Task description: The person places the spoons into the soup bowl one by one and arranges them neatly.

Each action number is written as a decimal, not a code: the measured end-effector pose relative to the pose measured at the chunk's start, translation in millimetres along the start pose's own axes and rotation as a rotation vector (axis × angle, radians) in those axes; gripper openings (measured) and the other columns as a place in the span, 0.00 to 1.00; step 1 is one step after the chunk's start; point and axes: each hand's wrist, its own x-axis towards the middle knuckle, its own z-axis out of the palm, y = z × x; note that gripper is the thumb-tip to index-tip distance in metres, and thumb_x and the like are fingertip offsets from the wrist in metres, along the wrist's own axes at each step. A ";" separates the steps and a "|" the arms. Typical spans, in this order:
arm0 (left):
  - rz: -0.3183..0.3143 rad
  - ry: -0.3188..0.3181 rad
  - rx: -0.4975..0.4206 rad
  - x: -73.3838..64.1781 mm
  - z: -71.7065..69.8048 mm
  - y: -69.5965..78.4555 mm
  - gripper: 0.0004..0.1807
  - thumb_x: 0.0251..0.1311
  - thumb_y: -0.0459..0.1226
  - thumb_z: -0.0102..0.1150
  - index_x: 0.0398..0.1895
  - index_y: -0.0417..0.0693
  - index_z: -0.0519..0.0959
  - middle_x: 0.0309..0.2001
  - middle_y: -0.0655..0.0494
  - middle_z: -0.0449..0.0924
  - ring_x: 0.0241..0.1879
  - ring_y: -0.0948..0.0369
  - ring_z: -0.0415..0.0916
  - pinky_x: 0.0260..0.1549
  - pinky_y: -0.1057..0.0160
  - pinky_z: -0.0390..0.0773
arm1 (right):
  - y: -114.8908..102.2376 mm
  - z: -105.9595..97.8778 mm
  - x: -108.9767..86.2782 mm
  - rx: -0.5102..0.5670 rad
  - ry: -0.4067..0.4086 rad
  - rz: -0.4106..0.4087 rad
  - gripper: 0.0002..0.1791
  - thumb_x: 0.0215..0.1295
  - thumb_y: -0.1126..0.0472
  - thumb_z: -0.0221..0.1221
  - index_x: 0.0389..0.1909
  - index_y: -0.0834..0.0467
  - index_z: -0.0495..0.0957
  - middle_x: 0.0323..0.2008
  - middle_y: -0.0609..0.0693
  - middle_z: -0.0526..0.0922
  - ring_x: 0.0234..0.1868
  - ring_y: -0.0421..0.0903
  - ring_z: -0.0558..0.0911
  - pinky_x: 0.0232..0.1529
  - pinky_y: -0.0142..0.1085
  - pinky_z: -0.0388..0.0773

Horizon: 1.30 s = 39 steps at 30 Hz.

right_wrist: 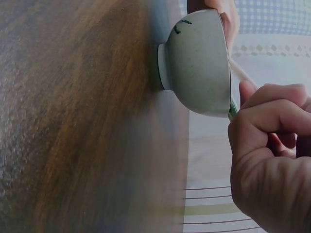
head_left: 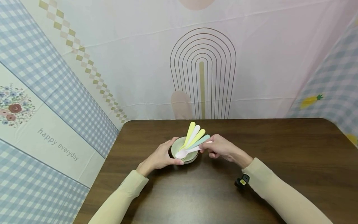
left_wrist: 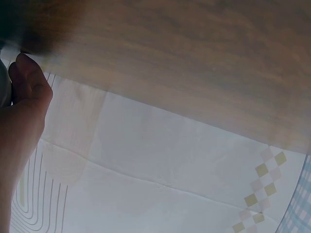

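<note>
A pale green bowl [head_left: 176, 145] stands upright on the table, and my left hand [head_left: 161, 156] grips its left side, thumb at the near rim. Its wall [right_wrist: 201, 68] shows side-on in the right wrist view. My right hand [head_left: 222, 147] pinches the handle of a pale pink spoon [head_left: 182, 154], whose bowl end lies over the bowl's opening. Fanned out in the bowl are two yellow spoons [head_left: 190, 130], a white spoon [head_left: 195, 130] and a teal spoon [head_left: 203, 139], handles toward the back right. In the left wrist view, my left hand [left_wrist: 29, 92] appears at the left edge, the bowl mostly cut off.
The dark wooden table [head_left: 279, 155] reaches back to a patterned cloth backdrop [head_left: 145, 77]. Checked cloth [head_left: 36, 71] hangs along the left side. A small black device [head_left: 242, 181] is at my right wrist.
</note>
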 end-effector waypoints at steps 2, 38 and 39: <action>-0.002 0.001 0.000 0.5 0.3 -0.4 0.61 0.54 0.53 0.85 0.86 0.43 0.61 0.80 0.42 0.72 0.78 0.45 0.72 0.78 0.40 0.72 | 0.1 0.3 -0.7 0.008 0.012 0.006 0.16 0.72 0.60 0.65 0.37 0.73 0.84 0.20 0.46 0.78 0.16 0.36 0.69 0.18 0.26 0.60; 0.026 0.011 0.008 0.6 1.6 -3.1 0.61 0.53 0.54 0.86 0.85 0.43 0.62 0.78 0.42 0.74 0.76 0.45 0.73 0.76 0.39 0.73 | 19.9 -11.6 -13.0 0.025 0.127 0.078 0.29 0.73 0.52 0.70 0.62 0.68 0.74 0.26 0.45 0.74 0.23 0.37 0.75 0.23 0.26 0.73; 0.030 0.011 0.008 0.6 1.1 -2.5 0.61 0.53 0.54 0.86 0.85 0.43 0.63 0.78 0.43 0.74 0.76 0.45 0.73 0.76 0.39 0.73 | 21.0 -13.1 -15.0 0.019 0.135 0.079 0.31 0.73 0.51 0.71 0.64 0.68 0.73 0.26 0.45 0.74 0.23 0.37 0.75 0.23 0.26 0.73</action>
